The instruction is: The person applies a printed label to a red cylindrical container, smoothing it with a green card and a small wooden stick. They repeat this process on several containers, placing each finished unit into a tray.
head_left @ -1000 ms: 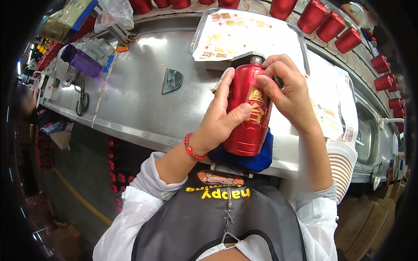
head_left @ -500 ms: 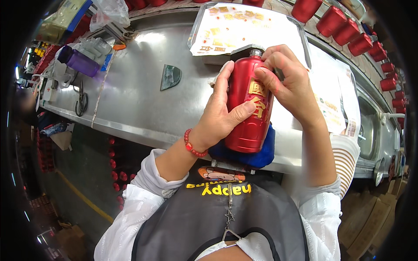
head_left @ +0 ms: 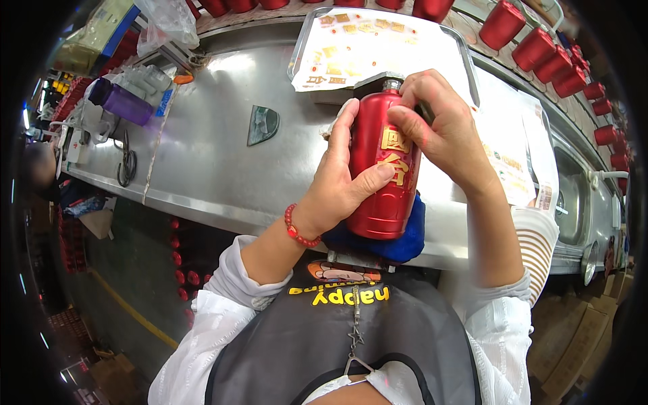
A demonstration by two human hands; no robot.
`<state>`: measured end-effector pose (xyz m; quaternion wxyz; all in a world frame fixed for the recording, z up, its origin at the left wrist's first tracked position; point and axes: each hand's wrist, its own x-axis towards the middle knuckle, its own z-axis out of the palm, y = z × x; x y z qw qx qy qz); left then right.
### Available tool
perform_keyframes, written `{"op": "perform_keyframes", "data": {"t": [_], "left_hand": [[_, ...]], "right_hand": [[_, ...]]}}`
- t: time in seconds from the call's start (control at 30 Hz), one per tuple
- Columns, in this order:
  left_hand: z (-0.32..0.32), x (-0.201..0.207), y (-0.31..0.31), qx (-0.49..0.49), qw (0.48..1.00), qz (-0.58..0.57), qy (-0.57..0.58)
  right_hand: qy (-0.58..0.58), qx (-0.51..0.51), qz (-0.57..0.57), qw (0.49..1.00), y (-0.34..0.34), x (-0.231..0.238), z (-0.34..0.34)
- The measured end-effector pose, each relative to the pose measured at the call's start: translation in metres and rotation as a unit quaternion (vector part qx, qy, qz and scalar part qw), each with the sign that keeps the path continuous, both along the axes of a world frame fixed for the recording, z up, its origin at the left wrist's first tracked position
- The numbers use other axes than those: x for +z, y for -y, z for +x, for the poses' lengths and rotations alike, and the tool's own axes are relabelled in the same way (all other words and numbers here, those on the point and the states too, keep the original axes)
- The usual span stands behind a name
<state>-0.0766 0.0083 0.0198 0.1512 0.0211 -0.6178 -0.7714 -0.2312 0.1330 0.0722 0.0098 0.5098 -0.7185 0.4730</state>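
Note:
A glossy red bottle (head_left: 375,209) with raised gold characters lies tilted on a blue cloth pad (head_left: 409,246) at the front edge of the metal table, neck pointing away from me. My left hand (head_left: 347,172) is wrapped round its left side, thumb across the front beside the gold lettering. Up at the shoulder, my right hand (head_left: 442,125) is closed, with curled fingers beside the neck and the thumb pressed on the bottle above the lettering. Whether anything small sits under those fingertips is hidden. A dark greenish flat scraper-like piece (head_left: 263,125) lies left of the bottle.
Beyond the bottle stands a metal tray (head_left: 294,64) with a white sheet of gold stickers (head_left: 378,50). More printed sheets (head_left: 506,162) lie right, before a sink (head_left: 572,206). Scissors (head_left: 126,162) and a purple bottle (head_left: 128,101) are left. Red bottles (head_left: 503,25) line the back.
My right thumb and fingers have shifted slightly at the bottle's shoulder. The view has moved a little; both hands stay on the bottle.

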Motion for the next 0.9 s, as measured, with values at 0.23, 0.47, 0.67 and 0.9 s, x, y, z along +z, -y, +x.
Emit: {"op": "perform_keyframes", "data": {"t": [0.23, 0.47, 0.67, 0.9], "left_hand": [[0.002, 0.005, -0.001, -0.006, 0.999, 0.037, 0.002], [0.001, 0.001, 0.001, 0.002, 1.0, -0.008, 0.001], [-0.008, 0.006, 0.008, 0.028, 1.0, 0.014, 0.004], [-0.028, 0.006, 0.019, 0.052, 0.991, -0.114, 0.048]], "right_hand": [[0.142, -0.078, -0.004, 0.987, -0.033, -0.034, 0.015], [0.235, -0.048, 0.005, 0.971, -0.043, -0.043, 0.048], [0.244, -0.041, 0.011, 0.969, -0.043, -0.043, 0.049], [0.249, -0.04, 0.003, 0.968, -0.041, -0.038, 0.052]]}}
